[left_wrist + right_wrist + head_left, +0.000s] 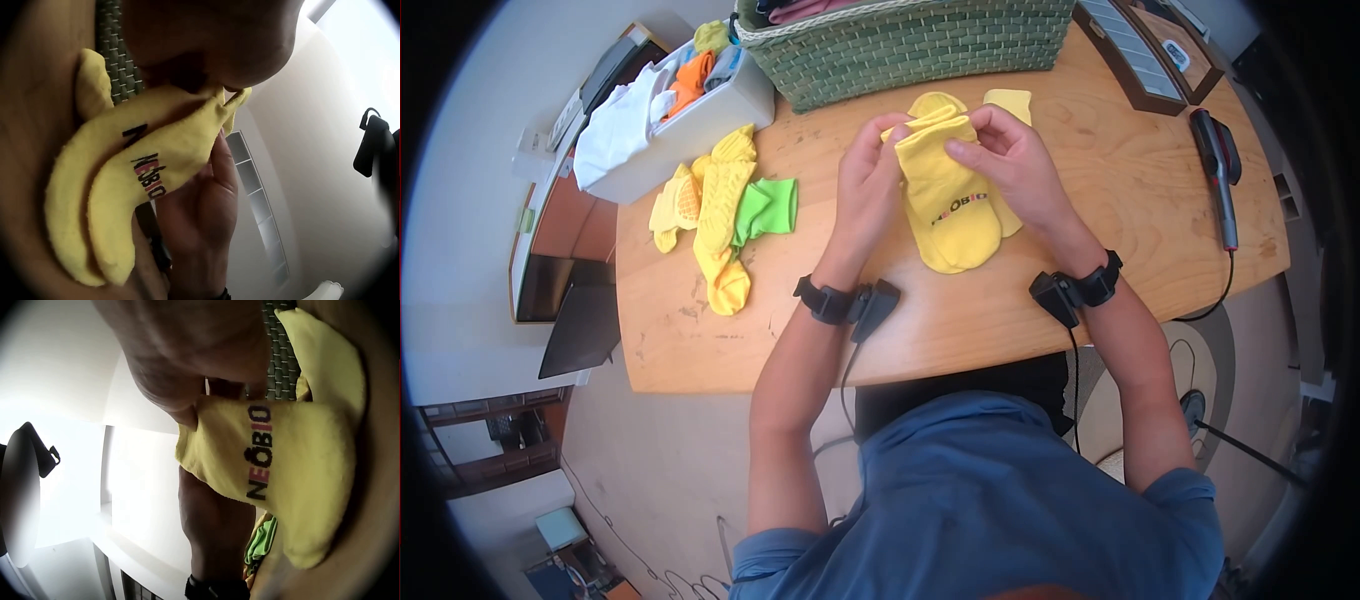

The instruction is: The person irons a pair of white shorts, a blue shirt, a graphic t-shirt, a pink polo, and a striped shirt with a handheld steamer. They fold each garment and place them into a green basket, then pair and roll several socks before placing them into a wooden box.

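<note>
Two yellow socks with dark and pink lettering hang together, one against the other, between both hands. The left hand pinches their cuffs on the left side, and the right hand pinches the cuff edge on the right, thumb in front. In the left wrist view the paired socks droop with their toes down near the table. The right wrist view shows the lettered sock below the right hand. Another yellow sock lies on the table behind them, partly hidden.
Yellow patterned socks and a bright green sock lie left on the wooden table. Behind stand a white bin of clothes and a green woven basket. A corded black device and a brown case are at right.
</note>
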Available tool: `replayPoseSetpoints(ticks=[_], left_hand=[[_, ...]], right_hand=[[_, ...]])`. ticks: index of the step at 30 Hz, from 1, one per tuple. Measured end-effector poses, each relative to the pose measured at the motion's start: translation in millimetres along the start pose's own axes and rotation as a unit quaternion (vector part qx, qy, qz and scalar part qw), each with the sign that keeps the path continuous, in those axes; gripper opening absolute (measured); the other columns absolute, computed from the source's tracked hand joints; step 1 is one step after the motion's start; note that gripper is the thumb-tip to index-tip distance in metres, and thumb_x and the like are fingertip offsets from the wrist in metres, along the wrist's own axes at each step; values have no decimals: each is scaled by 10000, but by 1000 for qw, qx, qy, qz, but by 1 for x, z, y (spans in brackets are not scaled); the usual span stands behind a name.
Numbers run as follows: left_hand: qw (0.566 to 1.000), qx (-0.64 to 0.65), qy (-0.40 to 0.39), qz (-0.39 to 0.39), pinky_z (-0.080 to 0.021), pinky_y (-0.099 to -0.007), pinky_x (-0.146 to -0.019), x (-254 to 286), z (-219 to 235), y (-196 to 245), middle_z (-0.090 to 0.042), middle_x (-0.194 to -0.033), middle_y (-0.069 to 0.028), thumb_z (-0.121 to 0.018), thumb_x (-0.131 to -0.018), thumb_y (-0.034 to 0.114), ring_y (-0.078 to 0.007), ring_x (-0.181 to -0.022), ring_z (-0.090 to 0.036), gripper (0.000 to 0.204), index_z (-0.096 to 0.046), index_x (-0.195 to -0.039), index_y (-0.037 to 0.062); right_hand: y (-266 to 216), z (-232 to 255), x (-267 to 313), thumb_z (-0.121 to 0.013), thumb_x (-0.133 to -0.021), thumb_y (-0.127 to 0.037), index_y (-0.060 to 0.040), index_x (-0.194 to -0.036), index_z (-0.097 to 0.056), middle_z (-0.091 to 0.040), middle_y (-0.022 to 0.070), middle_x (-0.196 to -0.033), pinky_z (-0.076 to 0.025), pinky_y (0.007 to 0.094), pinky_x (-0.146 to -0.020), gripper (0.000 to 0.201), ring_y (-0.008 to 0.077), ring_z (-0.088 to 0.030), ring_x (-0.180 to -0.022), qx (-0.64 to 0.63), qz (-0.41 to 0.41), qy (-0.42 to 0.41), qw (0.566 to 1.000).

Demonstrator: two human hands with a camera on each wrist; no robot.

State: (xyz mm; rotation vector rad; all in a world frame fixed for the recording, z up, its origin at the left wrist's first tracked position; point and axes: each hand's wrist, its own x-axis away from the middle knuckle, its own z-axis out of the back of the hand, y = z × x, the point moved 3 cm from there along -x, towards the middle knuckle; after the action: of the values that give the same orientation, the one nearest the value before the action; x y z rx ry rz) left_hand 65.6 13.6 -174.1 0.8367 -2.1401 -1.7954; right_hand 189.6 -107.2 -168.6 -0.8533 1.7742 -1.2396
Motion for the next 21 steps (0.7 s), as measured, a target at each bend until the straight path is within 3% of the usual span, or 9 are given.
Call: replayPoseSetpoints(ticks=[2,9,12,21], left_hand=[[999,32,-10,-8,-467,-196,-706,-1,4,-2,-633,-1044,-1,-511,-1046,228,-40,-888,-588,271,-565,-1234,41],[1000,-8,-6,-17,-474,-249,-896,7,-8,6,-609,-1123,-5,-599,-958,19,-92,-1038,-577,262,-573,-1219,10],[996,-48,-34,-65,-470,-236,-894,8,-8,4,-632,-1147,-21,-613,-978,78,-93,-1050,-593,273,-564,-1239,16],[993,-81,-55,-63,-464,-257,-916,11,-6,8,-624,-1158,-30,-625,-961,48,-106,-1069,-585,228,-604,-1186,23]], right_hand=[[-1,1,0,-708,-922,-111,-20,-1042,-586,-643,31,-1025,-510,240,-835,194,79,-603,-965,-2,0,14,1000],[-5,-3,2,-708,-905,-63,-1,-1122,-551,-626,31,-1027,-517,228,-790,275,64,-605,-943,22,58,53,997],[-11,-1,3,-701,-905,-58,-3,-1117,-555,-615,22,-1044,-508,240,-832,264,63,-592,-981,-11,-11,-19,1000],[-7,3,4,-645,-932,-16,-34,-1134,-572,-573,-6,-1091,-467,269,-956,215,80,-554,-1090,-12,48,-63,997]])
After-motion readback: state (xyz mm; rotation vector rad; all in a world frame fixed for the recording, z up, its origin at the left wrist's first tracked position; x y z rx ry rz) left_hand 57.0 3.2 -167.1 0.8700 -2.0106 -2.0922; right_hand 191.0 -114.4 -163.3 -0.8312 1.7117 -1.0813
